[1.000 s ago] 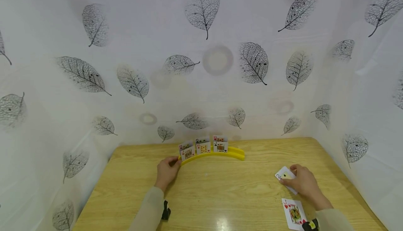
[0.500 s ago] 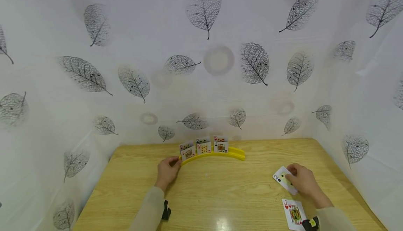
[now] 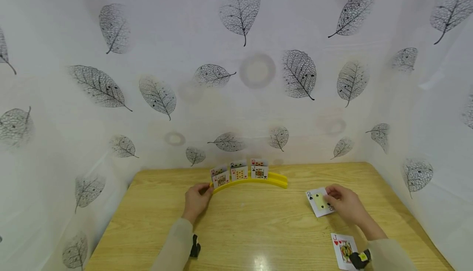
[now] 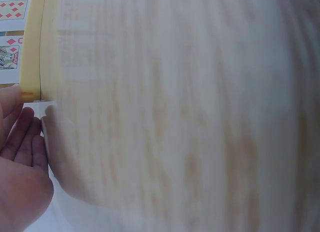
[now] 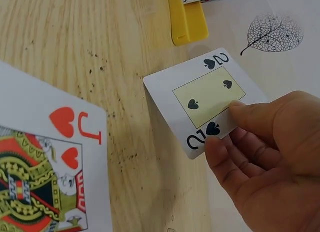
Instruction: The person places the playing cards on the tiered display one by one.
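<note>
My right hand (image 3: pixel 347 205) pinches a two of spades playing card (image 3: pixel 316 202) by its right side, face toward me. In the right wrist view the thumb lies on the card's face (image 5: pixel 210 95), which tilts up off the table. My left hand (image 3: pixel 197 201) holds the left end of a curved yellow card holder (image 3: pixel 278 180) between thumb and fingers. Standing in the holder are several cards in pairs, with a jack of diamonds (image 3: pixel 221 180), a ten of diamonds (image 3: pixel 239 174) and a black jack (image 3: pixel 259 173) in front. The backs of the rear cards' lower parts are hidden.
A jack of hearts (image 3: pixel 341 246) lies face up on the wooden table (image 3: pixel 258 230) near my right wrist, partly covered by the wrist strap. Behind the table hangs a white curtain (image 3: pixel 255 111) with leaf prints.
My right hand has lifted the two of spades and carried it left, turning it more upright. The left hand and the holder stay in place.
</note>
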`<state>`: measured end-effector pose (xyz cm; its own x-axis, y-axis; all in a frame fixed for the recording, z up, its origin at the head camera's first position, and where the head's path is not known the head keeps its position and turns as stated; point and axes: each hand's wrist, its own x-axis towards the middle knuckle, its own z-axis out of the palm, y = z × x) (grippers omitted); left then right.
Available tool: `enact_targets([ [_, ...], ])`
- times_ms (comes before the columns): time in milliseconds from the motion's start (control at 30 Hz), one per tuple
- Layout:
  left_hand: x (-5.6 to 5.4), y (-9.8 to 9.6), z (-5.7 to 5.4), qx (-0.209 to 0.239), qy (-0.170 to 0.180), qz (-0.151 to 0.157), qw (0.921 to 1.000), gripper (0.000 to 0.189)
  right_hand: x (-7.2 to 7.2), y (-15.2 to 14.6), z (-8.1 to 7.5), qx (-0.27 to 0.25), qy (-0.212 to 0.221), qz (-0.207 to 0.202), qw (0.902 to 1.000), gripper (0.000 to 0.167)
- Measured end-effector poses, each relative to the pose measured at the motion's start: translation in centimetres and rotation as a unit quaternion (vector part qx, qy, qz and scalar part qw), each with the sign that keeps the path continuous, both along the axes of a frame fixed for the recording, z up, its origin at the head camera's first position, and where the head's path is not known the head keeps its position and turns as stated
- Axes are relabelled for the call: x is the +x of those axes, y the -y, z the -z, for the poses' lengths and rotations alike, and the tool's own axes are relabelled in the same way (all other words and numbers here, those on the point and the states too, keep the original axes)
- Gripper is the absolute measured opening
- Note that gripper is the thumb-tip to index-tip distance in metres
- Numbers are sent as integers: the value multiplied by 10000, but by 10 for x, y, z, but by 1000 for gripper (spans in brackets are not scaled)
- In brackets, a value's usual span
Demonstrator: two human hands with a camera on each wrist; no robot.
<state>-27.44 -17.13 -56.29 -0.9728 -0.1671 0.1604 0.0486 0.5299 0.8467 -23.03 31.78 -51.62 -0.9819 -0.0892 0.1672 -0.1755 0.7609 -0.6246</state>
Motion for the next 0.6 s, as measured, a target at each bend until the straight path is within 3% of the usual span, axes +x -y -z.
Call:
enact_targets([
  [167,0,0,0,9,-19,-11,10000,22,-3,8,-6,-284,-169,-153,9993,23],
  [367,0,0,0,-38,-85,-2,10000,21,-7,14,-11,-593,-5,-138,9981,19],
  [600,0,-1,-2,-31,-60,-4,10000,21,-15,22,-16,-769,139,4,9969,34],
])
